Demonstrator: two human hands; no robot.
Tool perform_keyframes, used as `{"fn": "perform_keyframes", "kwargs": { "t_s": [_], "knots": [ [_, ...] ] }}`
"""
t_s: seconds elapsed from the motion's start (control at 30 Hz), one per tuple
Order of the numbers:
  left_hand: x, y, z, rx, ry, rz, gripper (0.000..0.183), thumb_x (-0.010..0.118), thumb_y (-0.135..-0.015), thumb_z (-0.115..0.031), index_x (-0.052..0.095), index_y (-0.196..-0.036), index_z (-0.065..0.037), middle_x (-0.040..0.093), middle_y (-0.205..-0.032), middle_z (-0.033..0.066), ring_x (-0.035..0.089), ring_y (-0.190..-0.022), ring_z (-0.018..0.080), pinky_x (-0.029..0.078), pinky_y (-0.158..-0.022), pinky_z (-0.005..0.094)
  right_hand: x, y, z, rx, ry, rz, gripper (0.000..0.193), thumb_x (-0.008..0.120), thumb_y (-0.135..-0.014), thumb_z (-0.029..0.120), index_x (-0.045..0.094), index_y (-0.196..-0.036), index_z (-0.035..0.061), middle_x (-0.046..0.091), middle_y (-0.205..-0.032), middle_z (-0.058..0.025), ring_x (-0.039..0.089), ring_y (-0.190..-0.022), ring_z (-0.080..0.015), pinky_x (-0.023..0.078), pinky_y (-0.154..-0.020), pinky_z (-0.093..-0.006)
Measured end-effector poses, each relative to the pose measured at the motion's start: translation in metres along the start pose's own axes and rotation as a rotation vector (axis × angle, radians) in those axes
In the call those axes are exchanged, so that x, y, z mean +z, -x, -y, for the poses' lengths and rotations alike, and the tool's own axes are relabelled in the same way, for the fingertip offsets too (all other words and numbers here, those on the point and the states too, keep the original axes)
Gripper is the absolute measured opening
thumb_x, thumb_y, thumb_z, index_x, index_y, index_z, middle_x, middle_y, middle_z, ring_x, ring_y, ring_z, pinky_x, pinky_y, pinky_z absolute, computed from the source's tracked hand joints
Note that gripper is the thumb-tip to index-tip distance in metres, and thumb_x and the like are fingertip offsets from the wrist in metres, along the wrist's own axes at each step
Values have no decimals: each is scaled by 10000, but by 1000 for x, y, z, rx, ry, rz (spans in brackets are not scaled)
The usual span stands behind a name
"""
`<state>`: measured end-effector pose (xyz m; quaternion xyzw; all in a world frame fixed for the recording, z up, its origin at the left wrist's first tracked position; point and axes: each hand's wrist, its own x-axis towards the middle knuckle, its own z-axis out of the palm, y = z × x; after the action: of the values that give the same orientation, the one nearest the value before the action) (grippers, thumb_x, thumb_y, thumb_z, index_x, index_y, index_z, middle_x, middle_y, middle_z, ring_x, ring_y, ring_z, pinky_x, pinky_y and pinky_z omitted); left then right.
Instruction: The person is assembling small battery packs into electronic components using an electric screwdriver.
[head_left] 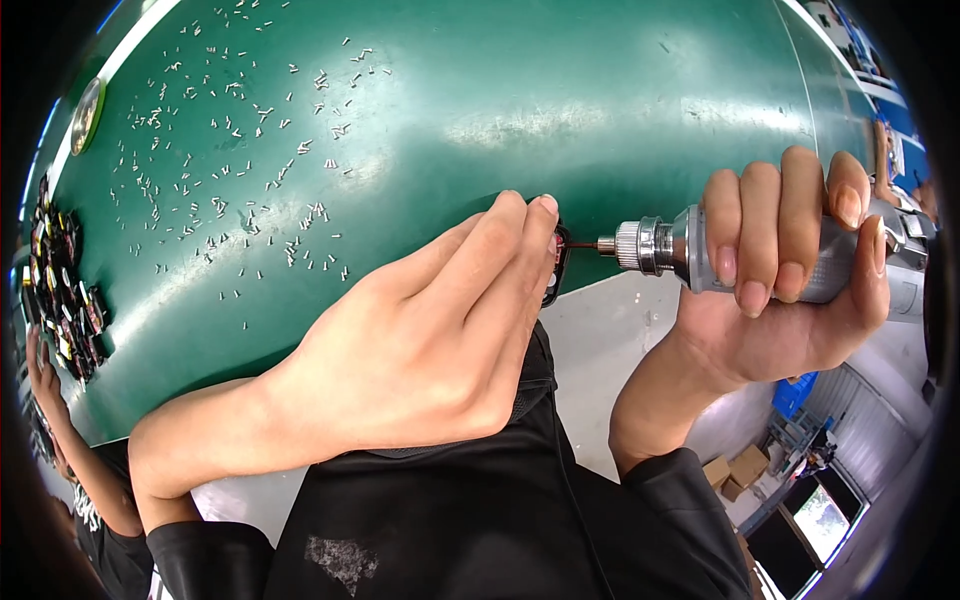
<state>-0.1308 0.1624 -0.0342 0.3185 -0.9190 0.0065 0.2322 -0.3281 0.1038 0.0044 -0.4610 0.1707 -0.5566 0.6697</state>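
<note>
In my right hand (780,240) is a grey electric screwdriver (680,247) with a silver chuck, held level and pointing left. Its thin dark bit meets a small black part (557,262) at the table's near edge. My left hand (430,320) is closed around that part, with the back of the hand toward me, and covers most of it; a bit of red shows on its face. The kind of part cannot be made out. Many small silver screws (303,147) lie scattered over the green tabletop (450,60) to the left.
At the far left edge is a heap of small black parts (65,280), with another person's arm (75,440) beside it. A round dish with a green rim (88,116) stands at the upper left. Cardboard boxes (745,466) sit at the lower right beyond the table.
</note>
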Motion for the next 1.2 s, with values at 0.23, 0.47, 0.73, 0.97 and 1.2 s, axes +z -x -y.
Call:
{"fn": "perform_keyframes", "kwargs": {
  "t_s": [0.23,0.47,0.73,0.97,1.2],
  "knots": [
    [0,-1,-1,-14,22,0,344,642,-580,14,637,-896,148,612,-1043,255,614,-935,332,565,-758,358,-2,-3,1,11,31,36,201,430,-903,238,496,-931,51,421,-595,3,407,-461,-94,371,-505,-264],
    [-3,-2,0,-7,54,17,376,619,-552,19,632,-904,151,607,-1049,263,610,-943,348,565,-763,369,-5,-16,2,96,75,173,201,384,-924,251,473,-904,72,430,-600,-8,410,-451,-107,403,-522,-276],
    [4,1,1,34,11,-53,375,618,-565,26,625,-917,156,605,-1044,259,609,-946,343,565,-756,369,2,-17,-2,83,179,273,230,347,-947,254,472,-903,66,409,-572,0,366,-406,-89,388,-475,-258],
    [0,0,2,4,47,-55,414,623,-566,5,617,-953,150,602,-1041,241,606,-941,336,559,-742,362,18,-21,-6,41,199,306,213,362,-945,241,451,-854,71,391,-543,7,337,-381,-75,368,-447,-249],
    [-14,7,5,14,51,-34,351,610,-644,-55,619,-939,136,604,-1035,240,592,-980,330,538,-802,369,24,-18,-15,53,41,318,174,532,-881,205,443,-838,62,417,-527,12,340,-357,-74,350,-403,-244]
  ]
}}
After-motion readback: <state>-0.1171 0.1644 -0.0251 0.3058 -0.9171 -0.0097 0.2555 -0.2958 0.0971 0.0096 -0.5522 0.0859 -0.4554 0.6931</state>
